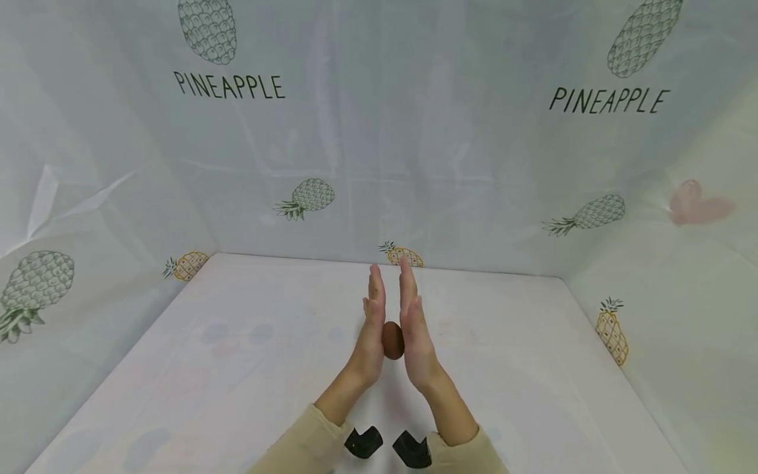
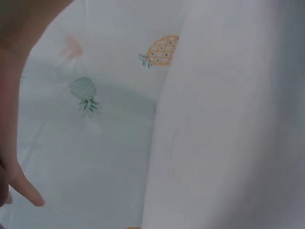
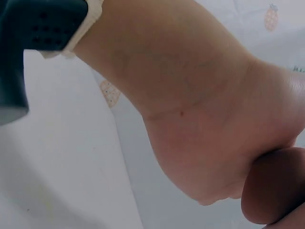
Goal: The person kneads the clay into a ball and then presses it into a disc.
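Note:
A brown egg (image 1: 393, 340) is held upright between two facing palms, above the white table. My left hand (image 1: 372, 336) presses it from the left side with straight fingers pointing forward. On the other side, the flat palm of my right hand (image 1: 417, 342) touches it, fingers also extended. The fingertips stand a little apart. Close up in the right wrist view, the egg (image 3: 271, 188) sits against a palm, partly cut off by the frame. The left wrist view catches only part of a hand (image 2: 9, 109) along its left edge, and the egg cannot be made out there.
The white table (image 1: 237, 395) has faint coloured prints. Pale sheeting (image 1: 379, 131) with pineapple drawings rises behind and at both sides. Dark wrist devices (image 1: 364, 442) are worn at the cream sleeves (image 1: 308, 441).

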Action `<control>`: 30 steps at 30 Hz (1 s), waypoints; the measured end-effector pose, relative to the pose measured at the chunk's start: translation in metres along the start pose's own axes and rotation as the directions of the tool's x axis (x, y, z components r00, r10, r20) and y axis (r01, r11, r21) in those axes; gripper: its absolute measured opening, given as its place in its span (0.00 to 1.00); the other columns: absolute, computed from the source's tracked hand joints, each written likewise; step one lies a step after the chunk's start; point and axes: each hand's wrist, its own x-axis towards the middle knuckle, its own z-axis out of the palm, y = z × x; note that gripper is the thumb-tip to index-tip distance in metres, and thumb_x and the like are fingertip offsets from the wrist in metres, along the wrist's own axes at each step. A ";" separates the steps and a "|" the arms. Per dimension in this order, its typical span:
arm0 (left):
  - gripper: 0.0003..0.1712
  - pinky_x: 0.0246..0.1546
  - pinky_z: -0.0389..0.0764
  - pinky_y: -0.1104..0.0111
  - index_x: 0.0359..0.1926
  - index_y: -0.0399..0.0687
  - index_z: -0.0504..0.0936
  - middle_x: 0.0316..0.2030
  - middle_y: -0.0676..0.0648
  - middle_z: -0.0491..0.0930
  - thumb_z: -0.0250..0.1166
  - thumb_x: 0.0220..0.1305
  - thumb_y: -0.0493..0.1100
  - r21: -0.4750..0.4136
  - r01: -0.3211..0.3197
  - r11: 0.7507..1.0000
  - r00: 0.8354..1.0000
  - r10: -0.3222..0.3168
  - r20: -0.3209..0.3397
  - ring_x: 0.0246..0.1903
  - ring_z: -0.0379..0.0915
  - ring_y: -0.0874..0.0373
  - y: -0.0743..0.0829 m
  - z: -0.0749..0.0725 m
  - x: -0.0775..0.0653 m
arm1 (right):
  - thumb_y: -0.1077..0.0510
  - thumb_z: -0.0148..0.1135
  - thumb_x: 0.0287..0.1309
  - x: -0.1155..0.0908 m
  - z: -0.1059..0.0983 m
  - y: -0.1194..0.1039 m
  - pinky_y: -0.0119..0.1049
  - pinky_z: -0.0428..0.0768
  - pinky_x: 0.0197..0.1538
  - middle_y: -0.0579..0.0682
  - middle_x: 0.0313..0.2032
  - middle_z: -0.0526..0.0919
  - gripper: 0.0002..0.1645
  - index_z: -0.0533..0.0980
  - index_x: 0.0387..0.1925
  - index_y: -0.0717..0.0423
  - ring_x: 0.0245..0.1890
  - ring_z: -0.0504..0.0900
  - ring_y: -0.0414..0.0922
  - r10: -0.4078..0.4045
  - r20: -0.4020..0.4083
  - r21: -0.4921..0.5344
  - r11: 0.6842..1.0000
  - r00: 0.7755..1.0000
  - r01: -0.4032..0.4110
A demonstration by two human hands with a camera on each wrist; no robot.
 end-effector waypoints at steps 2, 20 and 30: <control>0.39 0.77 0.15 0.42 0.85 0.68 0.26 0.84 0.63 0.22 0.20 0.81 0.70 -0.020 0.001 1.000 1.000 0.000 0.023 0.83 0.13 0.59 0.003 0.001 -0.001 | 0.35 0.13 0.82 0.001 -0.002 0.000 0.67 0.25 0.79 0.36 0.85 0.29 0.39 0.32 0.87 0.38 0.85 0.27 0.45 0.006 -0.011 -0.007 1.000 1.000 -0.006; 0.44 0.77 0.18 0.39 0.85 0.58 0.25 0.85 0.56 0.21 0.20 0.80 0.71 -0.111 -0.096 0.989 0.995 0.096 -0.005 0.83 0.14 0.58 0.018 -0.001 -0.005 | 0.39 0.12 0.84 0.004 -0.003 0.013 0.63 0.27 0.81 0.31 0.84 0.30 0.34 0.33 0.86 0.30 0.84 0.28 0.44 0.148 -0.011 -0.038 0.988 0.989 -0.148; 0.49 0.73 0.09 0.39 0.84 0.58 0.20 0.82 0.59 0.13 0.21 0.77 0.76 -0.013 -0.150 0.989 0.983 0.148 -0.111 0.81 0.05 0.58 0.017 -0.008 0.003 | 0.39 0.10 0.84 0.000 0.006 0.015 0.64 0.26 0.80 0.33 0.84 0.28 0.35 0.31 0.86 0.32 0.85 0.27 0.48 0.140 0.038 -0.002 0.990 0.989 -0.140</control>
